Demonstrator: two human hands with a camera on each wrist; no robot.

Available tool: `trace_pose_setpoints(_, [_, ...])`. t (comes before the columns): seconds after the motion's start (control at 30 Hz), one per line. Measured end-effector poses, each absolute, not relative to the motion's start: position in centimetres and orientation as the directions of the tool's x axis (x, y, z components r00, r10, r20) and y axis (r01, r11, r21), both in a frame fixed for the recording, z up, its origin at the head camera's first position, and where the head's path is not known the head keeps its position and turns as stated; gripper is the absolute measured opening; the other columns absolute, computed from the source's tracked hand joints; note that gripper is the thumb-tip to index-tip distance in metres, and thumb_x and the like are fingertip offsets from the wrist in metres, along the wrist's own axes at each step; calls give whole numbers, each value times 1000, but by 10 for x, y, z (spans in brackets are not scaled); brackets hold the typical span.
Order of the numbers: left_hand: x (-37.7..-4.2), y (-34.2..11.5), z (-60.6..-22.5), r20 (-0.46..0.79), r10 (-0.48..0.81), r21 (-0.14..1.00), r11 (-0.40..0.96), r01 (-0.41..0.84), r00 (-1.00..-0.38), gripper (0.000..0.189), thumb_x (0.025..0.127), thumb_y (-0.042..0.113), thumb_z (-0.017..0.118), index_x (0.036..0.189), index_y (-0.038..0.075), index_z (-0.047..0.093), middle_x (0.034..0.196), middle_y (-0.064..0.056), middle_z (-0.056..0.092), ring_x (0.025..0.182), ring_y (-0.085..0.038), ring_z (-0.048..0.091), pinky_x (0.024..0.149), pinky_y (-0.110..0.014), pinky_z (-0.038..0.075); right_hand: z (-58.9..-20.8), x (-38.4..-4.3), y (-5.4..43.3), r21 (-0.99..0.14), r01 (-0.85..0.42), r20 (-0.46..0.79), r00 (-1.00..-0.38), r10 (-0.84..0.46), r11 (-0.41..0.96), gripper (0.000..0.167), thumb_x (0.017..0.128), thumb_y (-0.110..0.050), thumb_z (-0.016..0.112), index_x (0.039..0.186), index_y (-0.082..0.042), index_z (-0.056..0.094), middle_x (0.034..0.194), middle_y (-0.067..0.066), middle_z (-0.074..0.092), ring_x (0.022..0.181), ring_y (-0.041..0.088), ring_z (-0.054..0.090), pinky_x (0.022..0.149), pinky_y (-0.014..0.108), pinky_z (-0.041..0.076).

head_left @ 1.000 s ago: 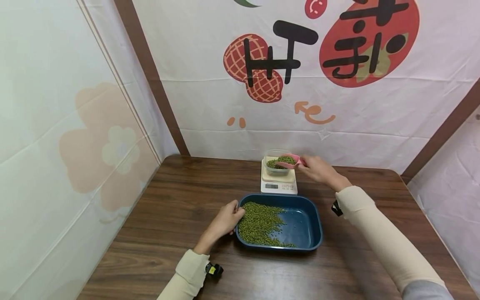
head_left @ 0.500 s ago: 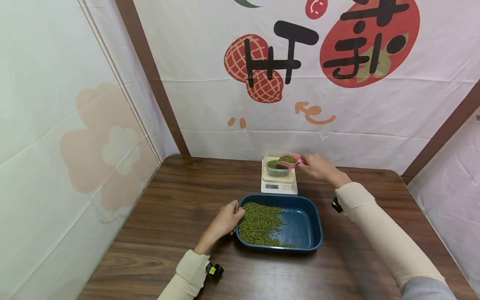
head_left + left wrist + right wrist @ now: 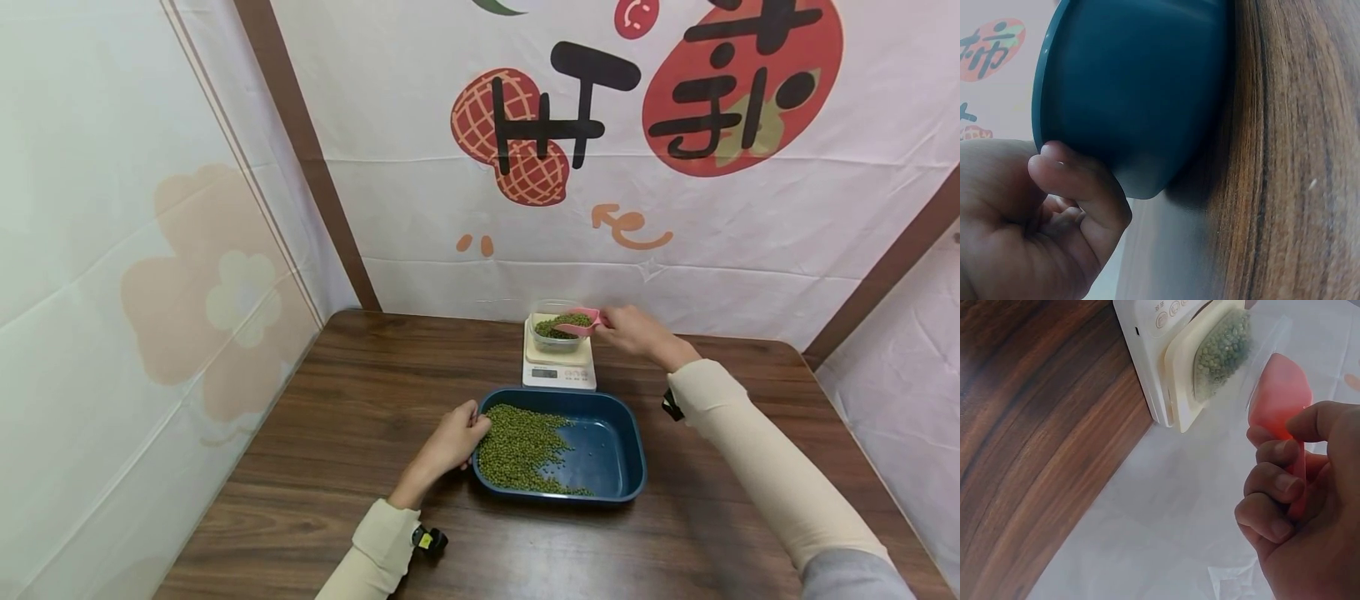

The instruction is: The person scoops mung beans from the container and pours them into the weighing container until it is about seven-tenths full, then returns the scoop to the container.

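My right hand (image 3: 636, 333) grips the handle of a pink scoop (image 3: 1282, 394), its thumb pressed on top. The scoop holds green mung beans and tips in over the right rim of a clear plastic container (image 3: 542, 340). More mung beans (image 3: 1225, 353) lie inside that container, which stands on a white kitchen scale (image 3: 534, 377). With curled fingers, my left hand (image 3: 452, 437) pinches the left rim of a blue tray (image 3: 615, 454). In the left wrist view, fingers (image 3: 1079, 178) wrap the rim of the tray from outside. Mung beans (image 3: 517, 446) cover the tray's left half.
The brown wooden table (image 3: 360, 400) carries everything. Behind its far edge hangs a white printed cloth (image 3: 420, 283), close to the container and scale. Another pale cloth (image 3: 90, 333) rises at the left. The tray sits right in front of the scale.
The scoop has tilted slightly further toward the container, and the beans in it look lower and merge with those below. The left hand and tray stay in place.
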State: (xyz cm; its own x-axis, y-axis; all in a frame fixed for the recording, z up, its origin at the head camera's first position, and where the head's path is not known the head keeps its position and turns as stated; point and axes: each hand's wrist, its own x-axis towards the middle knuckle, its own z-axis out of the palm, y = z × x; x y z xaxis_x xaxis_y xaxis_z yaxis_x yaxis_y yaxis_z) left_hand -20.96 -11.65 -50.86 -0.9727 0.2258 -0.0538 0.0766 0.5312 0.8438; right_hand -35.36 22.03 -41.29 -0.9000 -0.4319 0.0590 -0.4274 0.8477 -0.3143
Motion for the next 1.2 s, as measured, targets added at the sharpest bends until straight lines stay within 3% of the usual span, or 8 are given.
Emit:
trace_pose_setpoints(0.5, [-210,-116,-508,-59,227,841,536,74,-972,24,106,15,49,84,11,42,63,0,44,43,-14,48,42,-26,45,-403,-357,219,-282,-407,13,-907,-420,869,24,108,-23,55,102,-1,64,75,5,51,66,19,48,61,32,38])
trace_pose_setpoints(1.2, [-210,-115,-507,-66,217,834,547,65,-974,23,105,15,50,84,11,42,63,0,46,43,-13,48,42,-25,44,-392,-359,222,-189,-445,-14,-890,-456,875,22,105,-21,56,91,-5,60,74,4,49,68,20,47,63,34,38])
